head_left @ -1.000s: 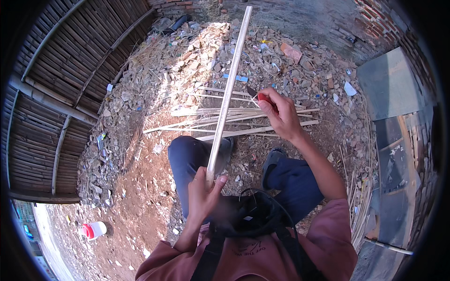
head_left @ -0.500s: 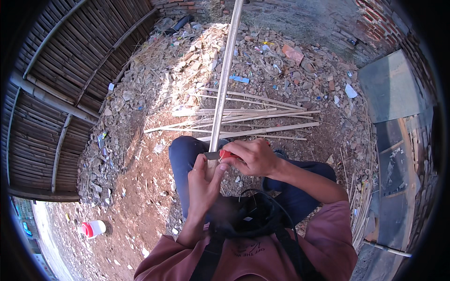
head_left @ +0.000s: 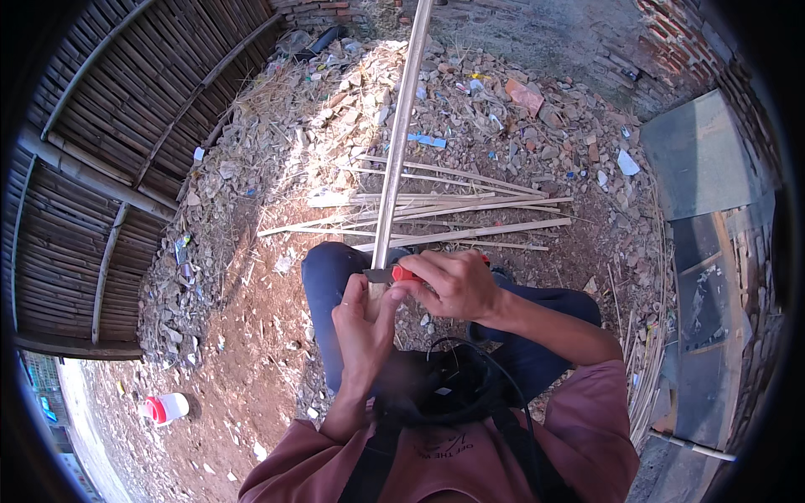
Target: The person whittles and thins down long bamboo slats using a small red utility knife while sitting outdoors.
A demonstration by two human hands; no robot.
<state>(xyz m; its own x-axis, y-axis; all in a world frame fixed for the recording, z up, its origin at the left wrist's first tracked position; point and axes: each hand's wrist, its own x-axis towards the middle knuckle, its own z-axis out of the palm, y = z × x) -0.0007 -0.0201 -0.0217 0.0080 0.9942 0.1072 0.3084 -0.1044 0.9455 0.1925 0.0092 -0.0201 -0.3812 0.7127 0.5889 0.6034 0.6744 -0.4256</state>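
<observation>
A long pale strip of split bamboo or wood [head_left: 392,168] runs from my lap away from me, past the heap of rubble. My left hand [head_left: 362,331] grips its near end between thumb and fingers, above my left knee. In my right hand [head_left: 457,283] is a knife with a red handle [head_left: 405,273]. Its dark blade [head_left: 379,275] lies across the strip, just beyond my left fingers. My right fingers wrap the handle and hide much of it. Both hands are close together.
Several similar strips [head_left: 495,228] lie crosswise on the ground beyond my knees. Broken brick and rubble [head_left: 537,142] cover the ground farther off. A slatted bamboo wall [head_left: 109,101] stands at left, with a red-and-white container [head_left: 172,407] near it. Grey sheets [head_left: 700,159] lean at right.
The strip has shifted slightly to the left in my grip. My left hand and the knife blade have moved a little with it; the surroundings are the same.
</observation>
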